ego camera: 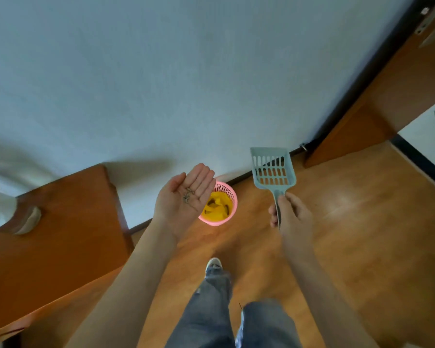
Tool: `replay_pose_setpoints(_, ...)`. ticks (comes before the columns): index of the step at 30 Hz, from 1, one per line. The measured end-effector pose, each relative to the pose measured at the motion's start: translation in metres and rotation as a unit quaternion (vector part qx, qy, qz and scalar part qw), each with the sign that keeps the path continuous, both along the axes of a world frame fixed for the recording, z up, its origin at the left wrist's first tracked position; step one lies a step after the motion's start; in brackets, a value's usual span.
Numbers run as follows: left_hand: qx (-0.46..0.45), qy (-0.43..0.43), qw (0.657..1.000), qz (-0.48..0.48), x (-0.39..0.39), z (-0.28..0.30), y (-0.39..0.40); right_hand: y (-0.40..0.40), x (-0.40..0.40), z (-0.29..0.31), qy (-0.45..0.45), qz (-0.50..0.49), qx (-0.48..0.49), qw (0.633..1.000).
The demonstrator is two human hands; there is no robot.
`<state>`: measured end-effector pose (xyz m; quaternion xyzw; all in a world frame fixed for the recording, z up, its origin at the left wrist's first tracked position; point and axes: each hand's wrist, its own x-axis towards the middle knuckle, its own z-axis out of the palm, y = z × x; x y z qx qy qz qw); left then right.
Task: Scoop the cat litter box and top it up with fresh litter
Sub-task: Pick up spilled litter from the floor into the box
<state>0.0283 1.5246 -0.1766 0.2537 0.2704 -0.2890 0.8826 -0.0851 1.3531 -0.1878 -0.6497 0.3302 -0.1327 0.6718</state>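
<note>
Wooden floor [349, 234] lies open to your right and ahead, bounded by the white wall [186, 84] in front and a wooden cabinet [60, 234] on your left. A pink basket [226, 194] with a yellow liner stands by the wall's base. Your left hand [183, 197] is held palm up, fingers straight, above the basket's near rim, carrying a few dark litter bits [188, 194]. Your right hand [290, 214] grips the handle of the blue-grey scoop [273, 169], held upright, slotted head empty.
</note>
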Motion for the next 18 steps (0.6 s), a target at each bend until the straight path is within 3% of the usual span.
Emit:
replay_pose_setpoints(5, 0.005, 0.02, 1.0, -0.001, 0.087, -0.047, -0.041, -0.03, 0.077, -0.042, 0.012, -0.005, 0.019, 1.0)
replay_pose_setpoints(9, 0.013, 0.05, 0.999, 0.005, 0.136, -0.12, -0.068, -0.054, 0.132, -0.107, 0.012, 0.006, 0.027, 1.0)
replay_pose_setpoints(18, 0.037, 0.154, 0.986, 0.06, 0.175, -0.415, -0.101, -0.074, 0.204, -0.349, -0.011, 0.01, 0.049, 0.999)
